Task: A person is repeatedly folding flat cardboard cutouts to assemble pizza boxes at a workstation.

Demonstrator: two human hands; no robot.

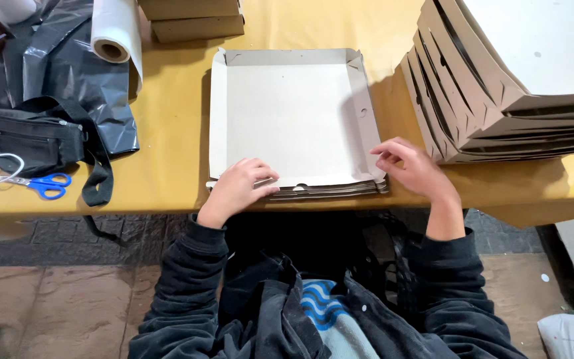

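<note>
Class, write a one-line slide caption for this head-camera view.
Both hands, left hand and right hand, rest on a flat cardboard box on a yellow table.

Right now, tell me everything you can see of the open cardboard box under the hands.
The cardboard box is shallow, square, pale grey inside, with low folded walls on three sides and tucked corners. It lies flat on a stack of unfolded blanks at the yellow table's near edge. The left hand presses its front edge; the right hand touches its right front corner.

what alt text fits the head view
A person's left hand and right hand rest on the near edge of a half-folded cardboard box on a yellow table, beside a stack of folded boxes and blue scissors.
</note>
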